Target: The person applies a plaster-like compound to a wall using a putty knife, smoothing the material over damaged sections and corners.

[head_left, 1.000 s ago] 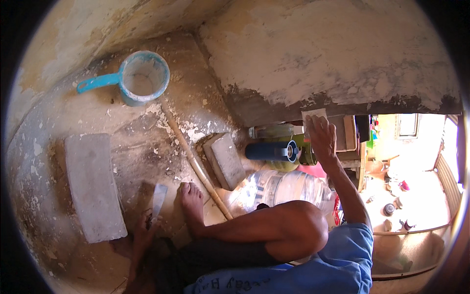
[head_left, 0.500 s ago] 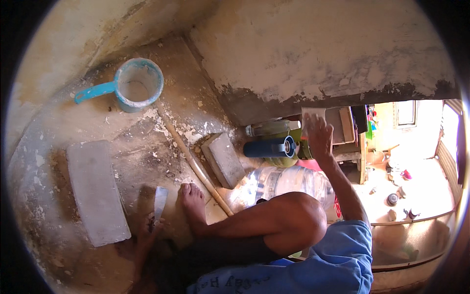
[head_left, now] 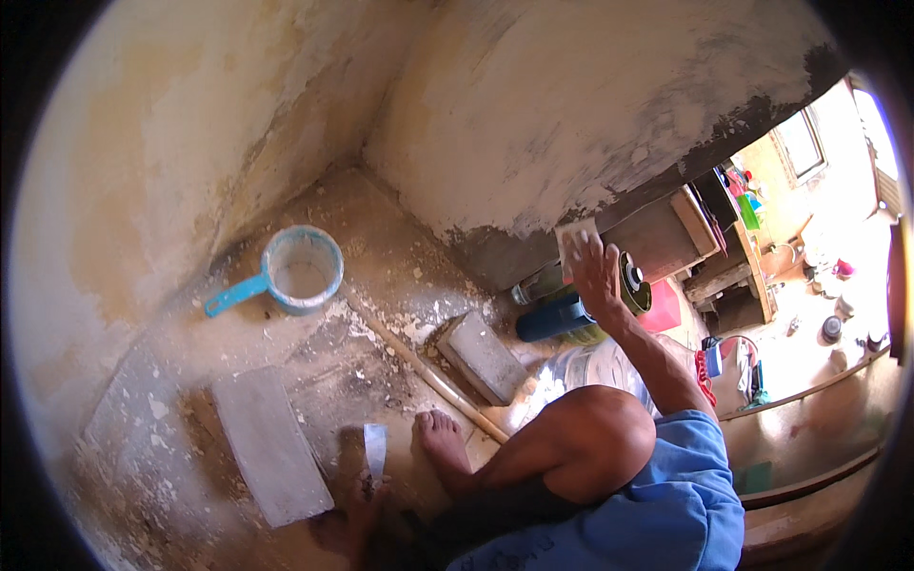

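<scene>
Fingers of my right hand (head_left: 597,284) grasp a thin, pale rectangular plate (head_left: 574,231) by its near part, out by the ragged lower edge of the patchy wall (head_left: 533,124); whether it touches there I cannot tell. I judge it light and fairly stiff, best held flat under spread fingertips, with dust perhaps making it slippery. Low down, my left hand (head_left: 367,499) is closed around the shadowed handle of a putty knife (head_left: 376,447), its blade pointing away from me; that looks light too, the thin metal likely springy, so the handle is the place to grip. Around these stand a blue bottle (head_left: 554,321), a grey block (head_left: 484,360), a long pole (head_left: 428,375), a heavy-looking slab (head_left: 271,447) and a blue-handled dipper (head_left: 303,305).
</scene>
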{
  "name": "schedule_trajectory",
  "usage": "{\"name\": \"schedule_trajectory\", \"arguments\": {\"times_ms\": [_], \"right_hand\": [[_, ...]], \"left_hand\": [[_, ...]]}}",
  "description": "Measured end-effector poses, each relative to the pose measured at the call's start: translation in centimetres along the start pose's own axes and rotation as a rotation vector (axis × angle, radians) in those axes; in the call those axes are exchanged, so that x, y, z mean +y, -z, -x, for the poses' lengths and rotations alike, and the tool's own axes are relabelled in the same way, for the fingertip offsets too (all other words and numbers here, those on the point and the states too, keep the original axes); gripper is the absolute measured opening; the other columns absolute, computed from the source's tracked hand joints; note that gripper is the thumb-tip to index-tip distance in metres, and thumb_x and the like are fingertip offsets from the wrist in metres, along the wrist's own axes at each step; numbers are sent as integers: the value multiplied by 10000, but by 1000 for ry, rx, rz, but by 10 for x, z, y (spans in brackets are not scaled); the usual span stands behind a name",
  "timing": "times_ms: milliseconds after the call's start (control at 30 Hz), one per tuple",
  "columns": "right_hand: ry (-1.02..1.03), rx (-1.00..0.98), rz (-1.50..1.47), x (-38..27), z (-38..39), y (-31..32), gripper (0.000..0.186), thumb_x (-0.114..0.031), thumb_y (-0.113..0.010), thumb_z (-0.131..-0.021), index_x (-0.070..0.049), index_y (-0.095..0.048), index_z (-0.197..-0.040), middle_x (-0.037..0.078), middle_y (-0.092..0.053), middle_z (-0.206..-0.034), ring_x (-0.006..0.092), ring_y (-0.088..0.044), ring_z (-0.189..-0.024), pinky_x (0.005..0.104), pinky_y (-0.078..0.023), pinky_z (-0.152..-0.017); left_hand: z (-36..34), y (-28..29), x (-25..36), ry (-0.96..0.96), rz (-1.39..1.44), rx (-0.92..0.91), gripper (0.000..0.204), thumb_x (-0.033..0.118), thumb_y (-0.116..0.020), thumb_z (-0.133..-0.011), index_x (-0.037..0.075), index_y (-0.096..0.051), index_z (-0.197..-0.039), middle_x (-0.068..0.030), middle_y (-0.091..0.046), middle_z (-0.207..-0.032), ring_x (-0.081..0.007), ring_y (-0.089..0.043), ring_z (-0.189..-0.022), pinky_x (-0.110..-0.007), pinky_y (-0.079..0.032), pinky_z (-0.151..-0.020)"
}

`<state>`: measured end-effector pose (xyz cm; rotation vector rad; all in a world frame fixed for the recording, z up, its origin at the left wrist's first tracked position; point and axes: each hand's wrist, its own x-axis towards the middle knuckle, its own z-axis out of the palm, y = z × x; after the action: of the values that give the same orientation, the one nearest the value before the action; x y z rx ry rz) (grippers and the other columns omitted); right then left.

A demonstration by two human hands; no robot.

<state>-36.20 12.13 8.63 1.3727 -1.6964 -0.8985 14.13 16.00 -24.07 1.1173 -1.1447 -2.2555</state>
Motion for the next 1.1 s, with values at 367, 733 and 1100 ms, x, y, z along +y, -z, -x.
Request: {"name": "schedule_trajectory", "arguments": {"times_ms": [367, 733, 1100], "right_hand": [[130, 126, 195, 101, -19, 12, 641, -245, -578, -821, -128, -413, -1430, 66, -478, -1323, 218, -393, -1223, 382, -361, -871], [-244, 261, 9, 62, -12, 32, 617, -133, -583, -799, -152, -459, -1404, 90, -462, -1275, 242, -443, -1189, 418, -362, -871], [122, -35, -290, -59, -7, -16, 594, -205, -622, -794, -16, -482, -1339, 168, -459, -1360, 304, -405, -1297, 481, -360, -1007]], "left_hand": [[-2, -4, 25, -32, -83, -28, 363, 128, -702, -859, -8, -562, -1165, -79, -676, -1009, -132, -621, -915, -296, -503, -817], [0, 5, 13, -43, -132, -16, 311, 162, -700, -857, 14, -596, -1110, -76, -677, -1000, -150, -612, -903, -316, -487, -817], [8, -10, 24, -49, 59, 42, 349, 152, -655, -886, 1, -545, -1180, -74, -655, -1013, -157, -613, -890, -311, -495, -829]]}}
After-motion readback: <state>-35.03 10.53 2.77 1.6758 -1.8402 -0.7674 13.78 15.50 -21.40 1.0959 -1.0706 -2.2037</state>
